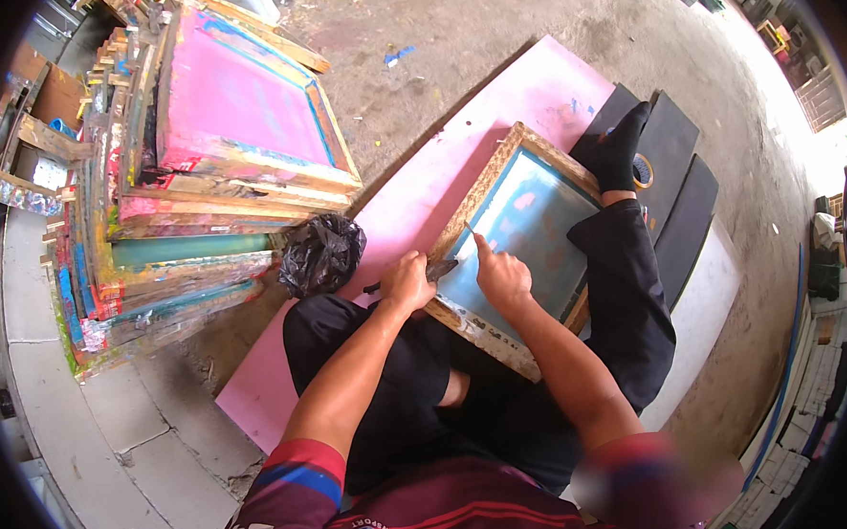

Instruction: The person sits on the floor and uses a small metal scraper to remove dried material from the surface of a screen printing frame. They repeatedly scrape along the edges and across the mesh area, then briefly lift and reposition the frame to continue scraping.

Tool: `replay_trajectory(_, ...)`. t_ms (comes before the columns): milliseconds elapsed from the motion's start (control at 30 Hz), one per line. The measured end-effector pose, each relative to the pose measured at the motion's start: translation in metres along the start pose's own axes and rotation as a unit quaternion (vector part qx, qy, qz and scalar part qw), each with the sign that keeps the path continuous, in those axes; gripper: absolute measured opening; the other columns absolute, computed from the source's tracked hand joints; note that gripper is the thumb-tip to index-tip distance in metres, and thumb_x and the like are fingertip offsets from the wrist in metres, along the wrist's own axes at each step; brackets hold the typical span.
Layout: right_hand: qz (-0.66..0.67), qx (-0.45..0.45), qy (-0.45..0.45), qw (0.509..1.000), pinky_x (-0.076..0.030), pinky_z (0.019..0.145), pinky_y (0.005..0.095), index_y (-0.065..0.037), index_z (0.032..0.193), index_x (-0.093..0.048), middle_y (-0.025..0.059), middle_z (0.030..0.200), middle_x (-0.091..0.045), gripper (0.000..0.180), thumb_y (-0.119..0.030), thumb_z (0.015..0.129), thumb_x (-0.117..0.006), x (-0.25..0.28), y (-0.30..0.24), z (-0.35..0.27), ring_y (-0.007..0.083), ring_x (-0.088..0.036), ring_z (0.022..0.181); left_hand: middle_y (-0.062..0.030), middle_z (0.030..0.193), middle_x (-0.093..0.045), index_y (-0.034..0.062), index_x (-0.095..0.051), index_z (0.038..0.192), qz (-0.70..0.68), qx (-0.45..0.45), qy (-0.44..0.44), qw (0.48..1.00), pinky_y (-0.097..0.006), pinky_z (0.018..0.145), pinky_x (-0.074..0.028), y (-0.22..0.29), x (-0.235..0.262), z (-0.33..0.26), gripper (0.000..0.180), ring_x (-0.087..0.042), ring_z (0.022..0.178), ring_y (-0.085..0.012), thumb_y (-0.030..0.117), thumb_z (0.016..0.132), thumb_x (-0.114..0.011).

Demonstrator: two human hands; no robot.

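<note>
Left hand: near the middle of the frame, the left hand [407, 283] is closed round a dark tool [442, 268], its tip over the screen's near left edge.
Right hand: just beside it, the right hand [504, 275] points its index finger at the screen's left side, other fingers curled; I can't tell whether they hold anything or whether the fingertip touches.
Screen: right of centre, the wood-rimmed screen [489, 177] lies slanted, blue-grey mesh inside, between the person's bent legs.
Foot: a black-socked foot [617, 154] sits by its upper right corner.
Tape: a roll [643, 171] just beside the foot, near black mats [674, 141].
Board: pink board [396, 204] underneath, running diagonally.
Bag: crumpled black bag [323, 254], left of centre.
Stack: paint-stained frames [243, 106] piled upper left.
</note>
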State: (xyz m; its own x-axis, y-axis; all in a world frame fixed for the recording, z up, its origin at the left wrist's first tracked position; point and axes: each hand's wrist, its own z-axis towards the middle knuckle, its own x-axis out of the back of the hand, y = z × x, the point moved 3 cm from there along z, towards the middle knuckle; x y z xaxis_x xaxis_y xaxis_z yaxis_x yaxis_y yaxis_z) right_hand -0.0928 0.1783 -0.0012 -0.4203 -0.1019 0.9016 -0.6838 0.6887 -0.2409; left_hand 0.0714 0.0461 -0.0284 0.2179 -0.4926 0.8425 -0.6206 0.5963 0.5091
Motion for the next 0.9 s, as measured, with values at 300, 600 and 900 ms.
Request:
replay_trajectory(300, 0.252, -0.003, -0.051, 0.966, -0.062, 0.092, 0.0553, -0.021, 0.156, -0.059, 0.0249, 0.116, -0.079, 0.046, -0.029, 0.111, -0.057, 0.0, 0.017, 0.014, 0.0445, -0.077, 0.107, -0.0149, 0.11, -0.074, 0.0029, -0.074, 0.101, 0.019, 0.009, -0.004, 1.0, -0.052, 0.091, -0.06, -0.001, -0.003, 0.002, 0.028, -0.074, 0.104, -0.0408, 0.016, 0.078, -0.082)
replay_trajectory(600, 0.429, 0.036, 0.023, 0.902, -0.055, 0.059, 0.0423, -0.02, 0.159, -0.06, 0.0148, 0.091, -0.077, 0.05, -0.034, 0.111, -0.065, -0.034, 0.042, 0.031, 0.0253, -0.07, 0.063, -0.0145, 0.108, -0.074, 0.0034, -0.073, 0.101, 0.007, -0.006, 0.005, 1.0, -0.052, 0.09, -0.061, 0.004, 0.001, 0.001, 0.028, -0.074, 0.102, -0.0408, 0.018, 0.079, -0.082)
replay_trajectory(900, 0.165, 0.081, 0.12, 0.976, -0.062, 0.073, 0.0508, -0.027, 0.152, -0.066, 0.0219, 0.084, -0.077, 0.044, -0.032, 0.108, -0.061, -0.015, 0.012, -0.01, 0.0396, -0.077, 0.075, -0.0146, 0.105, -0.074, 0.0043, -0.074, 0.101, -0.006, -0.016, 0.029, 0.999, -0.052, 0.089, -0.061, -0.012, -0.014, 0.002, 0.024, -0.074, 0.1, -0.0417, 0.015, 0.08, -0.078)
